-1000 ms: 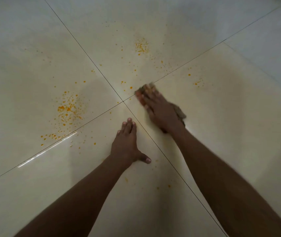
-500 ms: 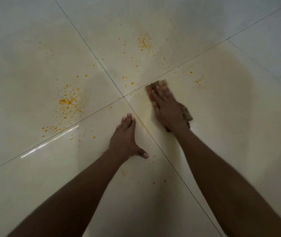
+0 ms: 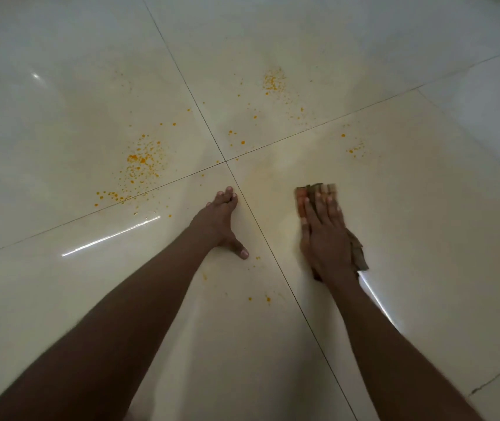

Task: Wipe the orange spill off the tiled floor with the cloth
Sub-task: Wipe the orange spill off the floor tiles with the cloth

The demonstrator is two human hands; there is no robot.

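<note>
Cloth (image 3: 315, 189) is being pressed flat at centre right under the open right hand (image 3: 326, 238); nothing is being gripped by the splayed left hand (image 3: 217, 224). Orange spill (image 3: 141, 165), centre left, is risking being smeared across the floor (image 3: 60, 95) by the stained cloth.

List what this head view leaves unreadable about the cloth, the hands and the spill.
- Cloth: mostly hidden under the right hand; its front edge is motion-blurred.
- Left hand: palm side hidden against the floor.
- Orange spill: what it is cannot be told; the specks are too small.
</note>
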